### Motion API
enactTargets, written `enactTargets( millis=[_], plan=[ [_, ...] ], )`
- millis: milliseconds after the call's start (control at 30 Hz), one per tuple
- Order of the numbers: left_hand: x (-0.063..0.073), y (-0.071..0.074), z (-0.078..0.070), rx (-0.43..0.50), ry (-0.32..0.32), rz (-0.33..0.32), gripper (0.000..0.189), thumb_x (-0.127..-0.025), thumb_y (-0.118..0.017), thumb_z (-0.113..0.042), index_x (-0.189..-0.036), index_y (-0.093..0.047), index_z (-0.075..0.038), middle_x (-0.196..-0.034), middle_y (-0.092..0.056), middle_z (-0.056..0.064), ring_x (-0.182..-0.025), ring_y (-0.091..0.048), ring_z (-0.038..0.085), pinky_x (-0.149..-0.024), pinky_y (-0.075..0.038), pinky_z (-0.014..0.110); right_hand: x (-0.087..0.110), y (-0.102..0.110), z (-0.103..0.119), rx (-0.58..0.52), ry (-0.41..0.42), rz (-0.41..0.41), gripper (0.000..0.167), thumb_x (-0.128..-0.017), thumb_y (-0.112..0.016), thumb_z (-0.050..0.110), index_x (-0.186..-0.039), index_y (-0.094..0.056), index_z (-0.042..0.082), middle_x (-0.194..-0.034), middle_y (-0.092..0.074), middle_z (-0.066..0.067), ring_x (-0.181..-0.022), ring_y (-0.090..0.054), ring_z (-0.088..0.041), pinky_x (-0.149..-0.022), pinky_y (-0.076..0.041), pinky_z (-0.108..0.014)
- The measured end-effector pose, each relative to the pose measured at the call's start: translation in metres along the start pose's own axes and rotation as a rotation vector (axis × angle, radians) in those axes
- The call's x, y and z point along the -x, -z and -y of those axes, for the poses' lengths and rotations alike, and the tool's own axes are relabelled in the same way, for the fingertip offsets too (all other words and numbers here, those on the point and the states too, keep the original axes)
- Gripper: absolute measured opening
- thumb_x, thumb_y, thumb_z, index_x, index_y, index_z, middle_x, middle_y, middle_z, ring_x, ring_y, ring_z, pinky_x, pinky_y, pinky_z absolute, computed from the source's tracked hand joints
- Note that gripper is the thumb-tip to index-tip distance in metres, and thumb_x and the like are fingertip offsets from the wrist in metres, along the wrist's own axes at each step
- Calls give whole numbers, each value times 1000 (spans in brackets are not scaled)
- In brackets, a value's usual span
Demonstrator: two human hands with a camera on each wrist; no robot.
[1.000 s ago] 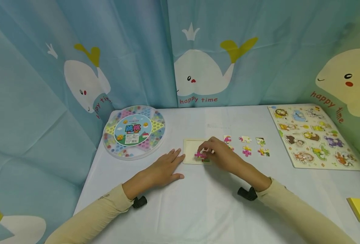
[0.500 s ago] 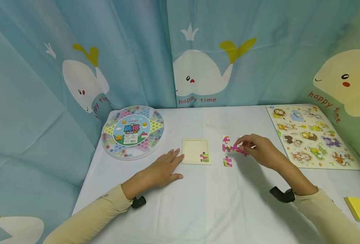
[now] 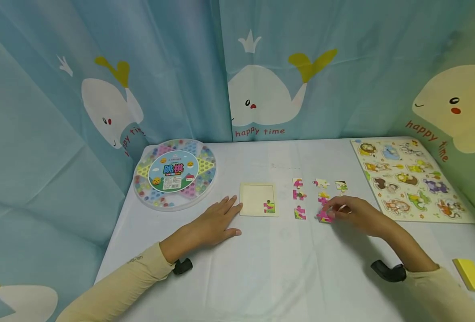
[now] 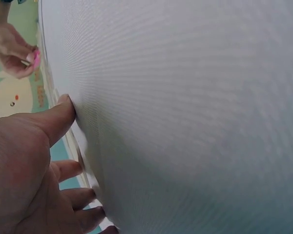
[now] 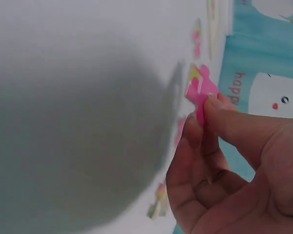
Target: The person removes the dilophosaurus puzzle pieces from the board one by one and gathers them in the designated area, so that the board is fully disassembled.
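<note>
My right hand (image 3: 358,217) pinches a pink jigsaw piece (image 5: 205,87) between thumb and fingertips. The piece has a yellow-green corner and is held tilted, close over the white table at the front of the loose pieces. My left hand (image 3: 215,223) lies with fingers spread on the table, fingertips at the left edge of a small square puzzle tray (image 3: 254,197). One pink-and-green piece (image 3: 269,207) sits in the tray's front right corner. Right of the tray, loose pieces lie in rows, among them a pink one (image 3: 297,182) and a yellow-and-pink one (image 3: 323,197).
A round Chinese checkers box (image 3: 174,172) stands at the back left. An animal peg puzzle board (image 3: 412,179) lies at the back right, and a yellow block (image 3: 470,274) near the right edge. A whale-print curtain (image 3: 181,76) hangs behind the table.
My right hand has carried the pink piece from over the tray rightward to the loose pieces, then a little toward the front. My left hand stays in place.
</note>
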State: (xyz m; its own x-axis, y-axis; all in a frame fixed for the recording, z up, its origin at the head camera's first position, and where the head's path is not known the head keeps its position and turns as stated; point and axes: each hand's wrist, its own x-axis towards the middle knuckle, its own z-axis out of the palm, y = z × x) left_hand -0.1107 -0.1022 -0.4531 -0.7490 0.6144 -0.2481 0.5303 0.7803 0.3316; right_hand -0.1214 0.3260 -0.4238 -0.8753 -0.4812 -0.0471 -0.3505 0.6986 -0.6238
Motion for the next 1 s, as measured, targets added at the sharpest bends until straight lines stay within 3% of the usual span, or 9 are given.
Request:
enactTargets(
  millis=[300,633,800,900,1000],
  plan=[
    [1,2,-1,10,-3,-2,80,-108,-54,-52,-169,-23,-11,-177,-12,15,-164,-12,36,-130,-20,55,-3,-16,3,82,-59,-22,15,-97,-71,-2,-105,-73,10,-93,-65,2,-86,-54,-13,-73,-48,-28],
    [1,3,-3,19,0,1,80,-108,-55,-51,-169,-23,-10,-177,-12,15,-164,-12,36,-130,-20,56,-1,-33,1,190,33,-169,22,-89,-74,-12,-99,-73,8,-98,-64,-9,-90,-59,-22,-75,-53,-33],
    [1,4,-3,15,9,9,81,-108,-55,-51,-169,-22,-11,-177,-11,15,-164,-11,35,-130,-20,56,-6,-35,18,252,54,-195,28,-87,-77,-12,-107,-74,6,-101,-64,-12,-89,-61,-23,-72,-56,-34],
    [1,5,-4,20,14,13,81,-107,-56,-51,-169,-22,-11,-177,-10,14,-164,-11,35,-130,-19,55,-16,-36,32,254,20,-174,29,-92,-74,-8,-118,-71,4,-110,-65,-16,-91,-61,-24,-73,-56,-37],
    [1,5,-4,27,13,15,81,-107,-56,-51,-169,-23,-11,-177,-10,15,-164,-11,36,-130,-19,55,-28,-39,44,233,-7,-133,33,-96,-70,-6,-129,-67,1,-121,-65,-20,-100,-65,-30,-82,-59,-44]
  ],
)
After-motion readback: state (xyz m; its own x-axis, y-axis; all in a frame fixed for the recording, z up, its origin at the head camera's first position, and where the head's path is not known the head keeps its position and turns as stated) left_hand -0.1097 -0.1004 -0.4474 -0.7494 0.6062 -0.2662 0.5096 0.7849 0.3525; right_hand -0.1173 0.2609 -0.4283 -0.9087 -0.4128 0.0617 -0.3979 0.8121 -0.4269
